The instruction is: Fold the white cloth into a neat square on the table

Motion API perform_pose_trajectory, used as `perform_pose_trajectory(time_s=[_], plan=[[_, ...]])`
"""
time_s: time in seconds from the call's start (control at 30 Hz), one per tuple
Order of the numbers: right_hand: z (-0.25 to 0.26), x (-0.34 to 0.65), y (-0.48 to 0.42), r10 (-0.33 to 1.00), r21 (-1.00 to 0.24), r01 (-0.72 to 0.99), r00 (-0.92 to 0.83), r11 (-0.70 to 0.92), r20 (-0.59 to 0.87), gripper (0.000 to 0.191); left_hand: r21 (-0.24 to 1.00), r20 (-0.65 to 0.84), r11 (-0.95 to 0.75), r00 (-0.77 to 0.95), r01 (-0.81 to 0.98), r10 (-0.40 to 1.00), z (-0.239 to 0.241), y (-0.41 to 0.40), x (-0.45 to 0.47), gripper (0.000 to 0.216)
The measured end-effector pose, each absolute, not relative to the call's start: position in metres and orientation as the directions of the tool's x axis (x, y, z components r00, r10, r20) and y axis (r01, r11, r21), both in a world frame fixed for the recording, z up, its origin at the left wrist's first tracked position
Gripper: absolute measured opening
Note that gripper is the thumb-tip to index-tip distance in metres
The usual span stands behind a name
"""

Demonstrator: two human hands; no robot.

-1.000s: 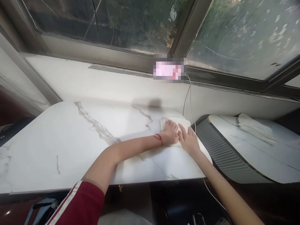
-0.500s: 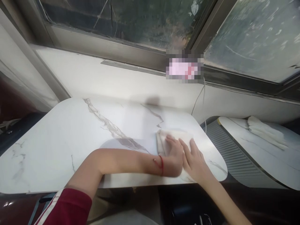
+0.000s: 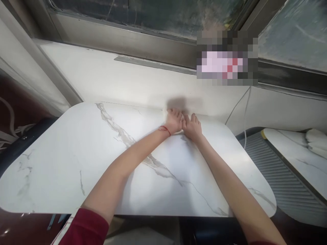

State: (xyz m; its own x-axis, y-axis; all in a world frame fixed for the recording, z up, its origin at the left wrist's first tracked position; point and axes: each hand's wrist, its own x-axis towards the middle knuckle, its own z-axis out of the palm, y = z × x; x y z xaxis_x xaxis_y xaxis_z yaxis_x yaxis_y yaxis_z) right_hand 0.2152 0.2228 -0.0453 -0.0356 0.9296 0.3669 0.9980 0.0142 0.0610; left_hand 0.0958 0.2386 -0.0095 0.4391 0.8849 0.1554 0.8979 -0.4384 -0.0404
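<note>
A white marbled table (image 3: 84,143) with rounded corners stretches in front of me against the wall. At its far edge, both my arms reach forward and my hands meet side by side. My left hand (image 3: 175,120), with a red string bracelet at the wrist, has its fingers bent over a white cloth (image 3: 165,115). Touching it on the right, my right hand (image 3: 192,126) is also pressed down on the cloth, fingers bent. Most of the cloth is hidden beneath the two hands, and only pale bits of its edge show.
Behind the table rises a white wall (image 3: 133,81) below a window frame (image 3: 122,35). A blurred-out pinkish item (image 3: 219,64) sits on the sill. A thin cable (image 3: 246,119) hangs down at the right, near a second marbled table (image 3: 288,146) bearing another white cloth (image 3: 316,141).
Both hands have slid the cloth from the table's right front part to its far edge by the wall. Arms that were crossed close together are now stretched forward. The view has shifted slightly.
</note>
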Motion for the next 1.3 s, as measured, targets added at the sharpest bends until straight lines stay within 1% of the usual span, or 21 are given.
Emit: perform_pose_trajectory(time_s=[0.07, 0.13, 0.43, 0.53, 0.63, 0.8, 0.87, 0.97, 1.03, 1.1, 1.2, 1.3], plan=[[-0.045, 0.21, 0.226, 0.929, 0.048, 0.998, 0.011, -0.031, 0.37, 0.057, 0.029, 0.204, -0.508, 0.492, 0.861, 0.846, -0.014, 0.252, 0.088, 0.053], [-0.044, 0.208, 0.227, 0.929, 0.038, 0.998, 0.036, -0.054, 0.369, 0.056, 0.075, 0.224, -0.529, 0.502, 0.846, 0.835, -0.016, 0.26, 0.085, 0.055], [-0.033, 0.202, 0.224, 0.942, 0.01, 0.995, 0.094, -0.103, 0.322, 0.055, 0.073, 0.21, -0.481, 0.458, 0.874, 0.864, -0.011, 0.253, 0.09, 0.054], [-0.027, 0.196, 0.214, 0.953, 0.001, 0.993, 0.112, -0.117, 0.282, 0.055, 0.062, 0.19, -0.467, 0.449, 0.882, 0.873, -0.008, 0.242, 0.085, 0.055], [-0.023, 0.189, 0.197, 0.963, 0.013, 0.992, 0.116, -0.123, 0.242, 0.056, 0.026, 0.184, -0.492, 0.48, 0.87, 0.858, -0.006, 0.226, 0.077, 0.056], [-0.017, 0.176, 0.151, 0.982, 0.102, 0.99, 0.078, -0.097, 0.173, 0.058, -0.068, 0.161, -0.568, 0.571, 0.82, 0.805, -0.009, 0.189, 0.054, 0.058], [-0.013, 0.174, 0.126, 0.987, 0.149, 0.988, 0.013, -0.037, 0.161, 0.058, -0.11, 0.18, -0.625, 0.634, 0.773, 0.752, -0.012, 0.169, 0.037, 0.058], [-0.005, 0.175, 0.085, 0.974, 0.195, 0.973, -0.158, 0.124, 0.164, 0.059, -0.178, 0.246, -0.708, 0.727, 0.684, 0.641, -0.013, 0.13, 0.005, 0.055], [0.002, 0.176, 0.057, 0.94, 0.201, 0.945, -0.295, 0.259, 0.174, 0.059, -0.231, 0.287, -0.739, 0.77, 0.632, 0.569, -0.008, 0.1, -0.016, 0.053], [0.007, 0.175, 0.032, 0.881, 0.184, 0.896, -0.435, 0.404, 0.187, 0.058, -0.269, 0.282, -0.771, 0.812, 0.578, 0.511, 0.001, 0.072, -0.033, 0.052], [0.012, 0.168, 0.003, 0.759, 0.107, 0.782, -0.622, 0.614, 0.19, 0.05, -0.231, 0.207, -0.834, 0.862, 0.502, 0.462, 0.019, 0.045, -0.049, 0.047], [0.017, 0.159, -0.011, 0.687, 0.048, 0.705, -0.702, 0.707, 0.188, 0.042, -0.127, 0.2, -0.848, 0.851, 0.514, 0.485, 0.031, 0.044, -0.058, 0.044]])
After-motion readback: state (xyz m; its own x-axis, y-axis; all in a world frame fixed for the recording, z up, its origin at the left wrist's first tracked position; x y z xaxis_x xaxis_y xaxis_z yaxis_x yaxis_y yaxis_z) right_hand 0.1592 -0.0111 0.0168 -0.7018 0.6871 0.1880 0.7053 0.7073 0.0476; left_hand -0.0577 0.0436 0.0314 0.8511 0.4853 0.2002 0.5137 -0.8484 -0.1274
